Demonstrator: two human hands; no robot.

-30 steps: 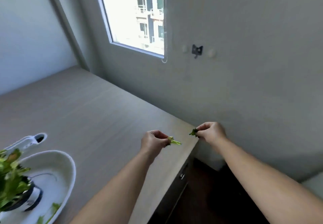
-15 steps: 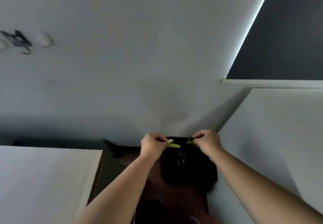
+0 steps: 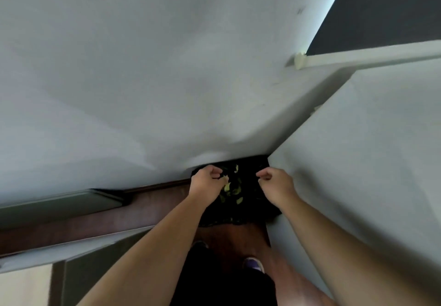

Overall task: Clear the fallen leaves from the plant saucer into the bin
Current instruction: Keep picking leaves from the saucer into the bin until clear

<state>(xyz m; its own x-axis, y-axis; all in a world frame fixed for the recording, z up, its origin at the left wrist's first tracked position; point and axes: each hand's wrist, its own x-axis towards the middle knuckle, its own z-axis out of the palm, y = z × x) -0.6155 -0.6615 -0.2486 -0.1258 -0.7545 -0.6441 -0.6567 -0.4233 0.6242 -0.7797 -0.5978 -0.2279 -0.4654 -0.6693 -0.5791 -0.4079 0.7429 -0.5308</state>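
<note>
Black plastic lines the bin (image 3: 253,212), which sits low in the centre of the head view, wedged into the corner where the pale grey wall (image 3: 143,78) meets a white panel (image 3: 370,162) filling the right side of the frame. Dark brown floor (image 3: 152,207) runs off to the left of it, and a shoe (image 3: 254,264) shows near the bottom centre.

Both bare arms reach up from the lower edge and meet over the bin's mouth. The left hand (image 3: 207,181) hangs above the bin's left rim, fingers curled in toward the thumb; a pale leaf sits right at its fingertips, and I cannot tell whether it is pinched there or already loose. The right hand (image 3: 274,181) hovers over the right rim with fingers bent into a loose curl, and no leaf shows in it. The two hands are apart, with the bin's opening between them.

Yellow-green leaves (image 3: 232,190) are scattered in the dark opening, some seemingly mid-fall, others lying on the liner. The plant saucer is not in this frame.

By my reading, this is the drop step: a batch of leaves is being let go into the bin. Next, the fingers need to part fully so nothing clings to them. Whether more leaves remain in the saucer cannot be told from here; if so, another trip back for them would follow.
</note>
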